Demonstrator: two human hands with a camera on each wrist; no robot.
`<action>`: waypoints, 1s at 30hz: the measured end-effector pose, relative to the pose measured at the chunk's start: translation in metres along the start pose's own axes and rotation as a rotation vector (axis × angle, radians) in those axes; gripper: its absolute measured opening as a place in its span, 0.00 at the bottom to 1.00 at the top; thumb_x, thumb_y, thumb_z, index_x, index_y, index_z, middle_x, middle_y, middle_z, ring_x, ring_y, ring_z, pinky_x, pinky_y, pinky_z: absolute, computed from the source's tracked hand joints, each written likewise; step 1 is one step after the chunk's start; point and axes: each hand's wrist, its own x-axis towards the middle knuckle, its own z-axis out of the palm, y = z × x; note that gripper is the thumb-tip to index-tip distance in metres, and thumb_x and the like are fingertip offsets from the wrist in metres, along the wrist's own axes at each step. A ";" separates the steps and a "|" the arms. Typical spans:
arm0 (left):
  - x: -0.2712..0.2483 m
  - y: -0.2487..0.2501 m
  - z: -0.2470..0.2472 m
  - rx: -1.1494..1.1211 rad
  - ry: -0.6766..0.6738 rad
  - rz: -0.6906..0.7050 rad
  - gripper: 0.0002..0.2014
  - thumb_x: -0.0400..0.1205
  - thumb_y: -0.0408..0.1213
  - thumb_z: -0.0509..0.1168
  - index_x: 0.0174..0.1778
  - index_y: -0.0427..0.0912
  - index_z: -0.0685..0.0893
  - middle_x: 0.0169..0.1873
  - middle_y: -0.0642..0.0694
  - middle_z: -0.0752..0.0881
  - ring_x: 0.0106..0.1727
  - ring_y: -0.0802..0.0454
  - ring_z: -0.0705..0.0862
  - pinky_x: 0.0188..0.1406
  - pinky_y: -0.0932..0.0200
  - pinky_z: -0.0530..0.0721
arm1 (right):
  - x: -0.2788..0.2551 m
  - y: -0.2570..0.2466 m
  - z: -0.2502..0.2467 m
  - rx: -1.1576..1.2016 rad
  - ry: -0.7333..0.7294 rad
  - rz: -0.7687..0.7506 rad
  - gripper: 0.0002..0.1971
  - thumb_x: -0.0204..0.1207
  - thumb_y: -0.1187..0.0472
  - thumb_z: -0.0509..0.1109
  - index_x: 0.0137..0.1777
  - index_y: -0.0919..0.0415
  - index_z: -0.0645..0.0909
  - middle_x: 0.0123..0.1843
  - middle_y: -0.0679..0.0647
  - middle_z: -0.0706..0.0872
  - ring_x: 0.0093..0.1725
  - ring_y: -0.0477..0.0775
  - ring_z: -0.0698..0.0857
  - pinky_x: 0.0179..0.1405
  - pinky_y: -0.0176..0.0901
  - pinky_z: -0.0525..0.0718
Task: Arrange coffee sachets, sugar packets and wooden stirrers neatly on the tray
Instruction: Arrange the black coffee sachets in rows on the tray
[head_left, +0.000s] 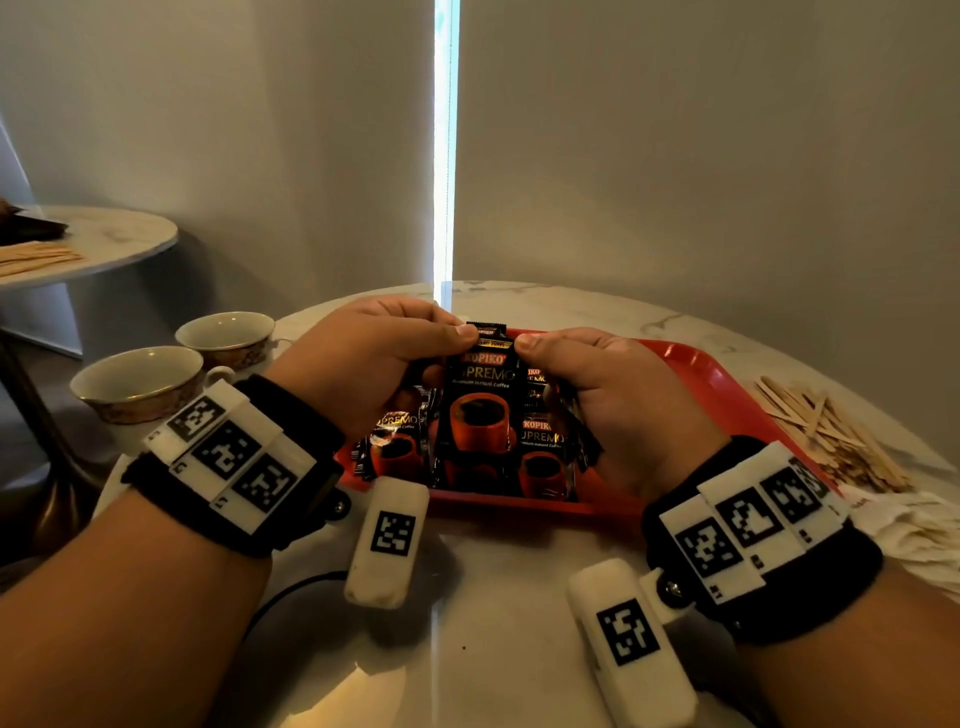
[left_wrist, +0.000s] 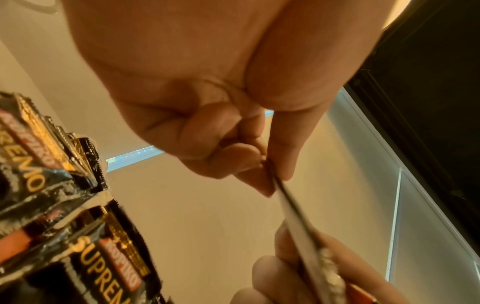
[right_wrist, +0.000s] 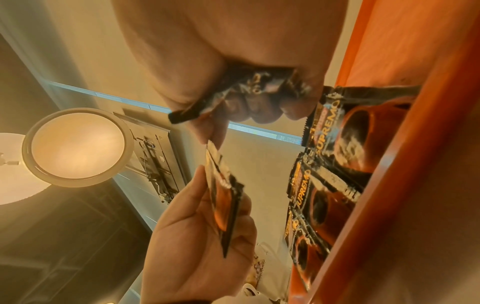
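Observation:
A black Kopiko coffee sachet (head_left: 480, 410) stands upright over the red tray (head_left: 691, 364), held by its top edge. My left hand (head_left: 462, 332) pinches the top left corner and my right hand (head_left: 524, 343) pinches the top right. The left wrist view shows the sachet (left_wrist: 298, 216) edge-on in my left hand (left_wrist: 272, 170). In the right wrist view my right hand (right_wrist: 215, 139) also curls its fingers round a second, crumpled sachet (right_wrist: 246, 92). More sachets (head_left: 397, 447) lie on the tray beneath. Wooden stirrers (head_left: 831, 436) lie in a loose pile right of the tray, with white packets (head_left: 914, 525) nearer me.
Two patterned cups (head_left: 137, 382) stand at the marble table's left edge. A second round table (head_left: 119, 239) at the back left carries more stirrers. A dark cable (head_left: 291, 587) runs across the tabletop under my left wrist. Grey curtains hang close behind.

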 end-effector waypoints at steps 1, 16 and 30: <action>0.000 0.001 0.000 -0.003 0.001 -0.006 0.06 0.71 0.42 0.73 0.37 0.42 0.88 0.28 0.45 0.83 0.28 0.53 0.75 0.20 0.66 0.71 | 0.001 0.001 -0.001 -0.005 -0.006 -0.004 0.14 0.78 0.63 0.74 0.59 0.73 0.84 0.54 0.74 0.90 0.55 0.78 0.89 0.58 0.77 0.85; 0.015 -0.017 -0.052 0.050 0.199 -0.297 0.08 0.83 0.36 0.65 0.56 0.38 0.81 0.43 0.42 0.80 0.27 0.54 0.73 0.19 0.65 0.63 | 0.010 -0.003 -0.019 -0.019 0.058 -0.036 0.12 0.85 0.54 0.67 0.47 0.64 0.80 0.19 0.45 0.77 0.18 0.43 0.75 0.19 0.37 0.73; 0.017 -0.023 -0.059 0.305 0.121 -0.431 0.03 0.83 0.31 0.66 0.49 0.37 0.85 0.36 0.42 0.80 0.27 0.54 0.72 0.20 0.66 0.63 | 0.013 0.002 -0.022 -0.046 0.057 -0.050 0.14 0.83 0.51 0.69 0.45 0.63 0.83 0.22 0.49 0.72 0.24 0.50 0.67 0.28 0.46 0.67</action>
